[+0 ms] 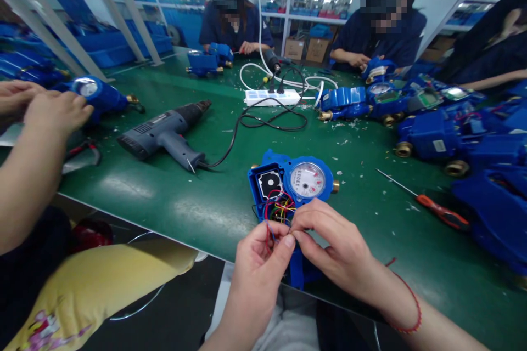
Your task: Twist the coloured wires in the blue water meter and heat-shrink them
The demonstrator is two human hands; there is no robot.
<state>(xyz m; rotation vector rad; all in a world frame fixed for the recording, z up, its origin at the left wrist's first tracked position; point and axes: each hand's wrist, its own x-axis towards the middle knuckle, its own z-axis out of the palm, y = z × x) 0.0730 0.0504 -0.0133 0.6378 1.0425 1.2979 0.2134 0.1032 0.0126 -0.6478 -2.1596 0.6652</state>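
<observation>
A blue water meter [307, 180] lies at the table's near edge, dial up, its wiring box [254, 189] open on the left. Red, yellow, blue and black wires [280, 203] rise out of the box. My left hand [261, 266] pinches wires between thumb and forefinger just in front of the box. Against those fingertips, my right hand [337, 238] is also pinching wire; the exact ends are hidden by the fingers. Part of the blue housing shows beneath both hands.
A grey heat gun [164, 131] lies to the left, its black cord running to a white power strip [272, 97]. At right are a screwdriver [440, 211] and several blue meters [436, 129]. A co-worker's hands [49, 107] work at far left; other people sit across the green table [197, 192].
</observation>
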